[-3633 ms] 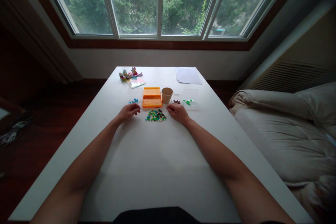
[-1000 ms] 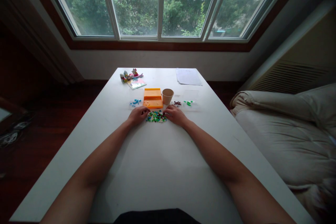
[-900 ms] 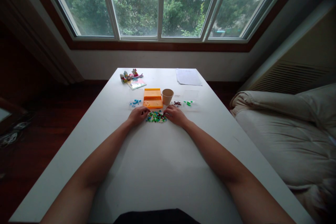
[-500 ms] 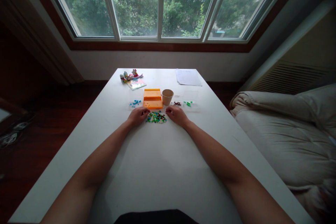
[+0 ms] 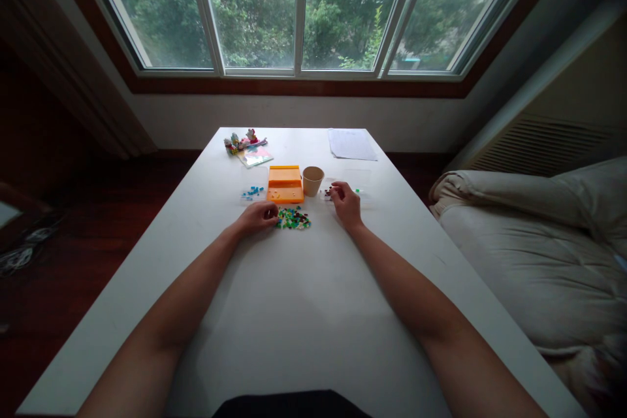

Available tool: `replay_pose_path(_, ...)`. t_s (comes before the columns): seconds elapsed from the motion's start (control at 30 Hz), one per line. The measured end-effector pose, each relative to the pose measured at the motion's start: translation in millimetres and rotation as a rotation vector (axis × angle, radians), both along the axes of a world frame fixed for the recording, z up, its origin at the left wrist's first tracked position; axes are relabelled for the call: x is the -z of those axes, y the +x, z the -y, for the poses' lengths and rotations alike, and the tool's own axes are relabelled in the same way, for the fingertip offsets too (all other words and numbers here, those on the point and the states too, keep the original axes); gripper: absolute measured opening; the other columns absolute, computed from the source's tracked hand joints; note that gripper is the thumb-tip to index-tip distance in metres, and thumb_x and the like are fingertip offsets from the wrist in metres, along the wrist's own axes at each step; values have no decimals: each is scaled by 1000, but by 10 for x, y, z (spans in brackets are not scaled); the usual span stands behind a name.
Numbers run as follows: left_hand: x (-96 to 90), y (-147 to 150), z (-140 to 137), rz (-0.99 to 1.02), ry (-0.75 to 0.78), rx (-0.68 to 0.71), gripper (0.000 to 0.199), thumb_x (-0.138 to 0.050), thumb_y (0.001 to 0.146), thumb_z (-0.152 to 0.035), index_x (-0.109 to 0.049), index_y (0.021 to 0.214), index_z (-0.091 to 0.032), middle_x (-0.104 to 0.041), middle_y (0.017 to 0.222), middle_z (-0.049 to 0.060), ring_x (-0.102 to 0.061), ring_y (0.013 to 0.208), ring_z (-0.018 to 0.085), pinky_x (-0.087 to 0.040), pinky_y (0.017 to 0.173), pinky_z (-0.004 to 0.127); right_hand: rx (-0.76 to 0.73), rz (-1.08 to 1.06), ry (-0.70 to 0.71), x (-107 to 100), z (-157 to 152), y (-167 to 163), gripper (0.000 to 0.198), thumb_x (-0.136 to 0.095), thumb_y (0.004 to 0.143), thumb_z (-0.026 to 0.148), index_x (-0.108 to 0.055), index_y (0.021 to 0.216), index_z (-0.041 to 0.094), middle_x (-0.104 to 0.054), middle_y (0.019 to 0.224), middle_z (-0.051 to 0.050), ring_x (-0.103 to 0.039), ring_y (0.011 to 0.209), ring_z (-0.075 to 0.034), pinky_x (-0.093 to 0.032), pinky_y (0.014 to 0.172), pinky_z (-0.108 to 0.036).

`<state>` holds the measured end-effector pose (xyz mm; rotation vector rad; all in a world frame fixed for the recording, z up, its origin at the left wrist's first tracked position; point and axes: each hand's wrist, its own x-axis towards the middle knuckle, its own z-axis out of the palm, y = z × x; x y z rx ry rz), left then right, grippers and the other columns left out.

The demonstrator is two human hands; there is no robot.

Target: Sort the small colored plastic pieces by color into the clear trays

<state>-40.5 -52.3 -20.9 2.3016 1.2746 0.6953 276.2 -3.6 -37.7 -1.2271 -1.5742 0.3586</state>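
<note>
A loose pile of small plastic bricks [image 5: 294, 218], green, blue, white and dark, lies on the table. My left hand [image 5: 259, 215] rests at the pile's left edge, thumb and fingers curled together; anything between them is too small to make out. My right hand [image 5: 347, 205] is over the clear tray of dark brown bricks [image 5: 328, 192], its fingertips pinched; what they hold, if anything, I cannot see. The hand partly hides that tray and the clear tray with green bricks [image 5: 357, 191] beside it. Blue bricks [image 5: 253, 192] lie in another clear tray, beyond my left hand.
An open orange case [image 5: 285, 192] with a few small bits in it stands behind the pile, a brown paper cup [image 5: 313, 181] to its right. Farther back on the white table [image 5: 294, 313] are small colourful figures [image 5: 242, 142], a flat packet [image 5: 257, 156] and paper sheets [image 5: 351, 144].
My right hand has moved from the pile's right edge, right and away from me, to the tray of brown bricks. My left hand has barely shifted at the pile.
</note>
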Motion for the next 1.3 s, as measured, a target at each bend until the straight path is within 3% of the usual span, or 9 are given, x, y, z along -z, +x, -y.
replay_pose_path(0.17, -8, 4, -9, 3, -17, 14, 15, -66, 75, -32, -65, 83, -20, -61, 74, -1, -49, 64, 12, -38, 60, 23, -81, 57, 18, -4, 34, -41, 23, -52, 90, 33, -68, 98, 20, -71, 88, -6, -62, 74, -18, -51, 72, -32)
replay_pose_path(0.6, 56, 18, -32, 104, -20, -33, 14, -59, 80, -28, -67, 88, -19, -62, 75, -1, -50, 63, 11, -40, 60, 23, -199, 154, 27, -30, 121, -115, 23, -51, 89, 29, -70, 98, 19, -70, 85, -4, -57, 68, -16, -46, 65, -29)
replay_pose_path(0.87, 143, -58, -131, 366, -2, -316, 17, -55, 80, -26, -61, 95, -20, -60, 65, -4, -53, 55, 10, -42, 55, 21, -227, 215, 38, -36, 138, -129, 19, -52, 91, 28, -69, 97, 20, -70, 87, -5, -58, 68, -16, -46, 65, -28)
replay_pose_path(1.1, 131, -181, -185, 512, -1, -616, 24, -55, 82, -32, -59, 102, -19, -74, 86, 2, -58, 51, 9, -47, 51, 21, -421, 436, 102, -15, 187, -224, 19, -53, 93, 21, -71, 98, 22, -70, 92, -5, -60, 80, -17, -47, 75, -29)
replay_pose_path(1.3, 159, -203, -211, 553, 6, -662, 29, -53, 86, -36, -58, 109, -20, -75, 103, 5, -59, 51, 7, -49, 52, 21, -567, 616, 142, -9, 211, -251, 23, -56, 95, 21, -74, 107, 28, -68, 97, -6, -58, 92, -19, -48, 83, -30)
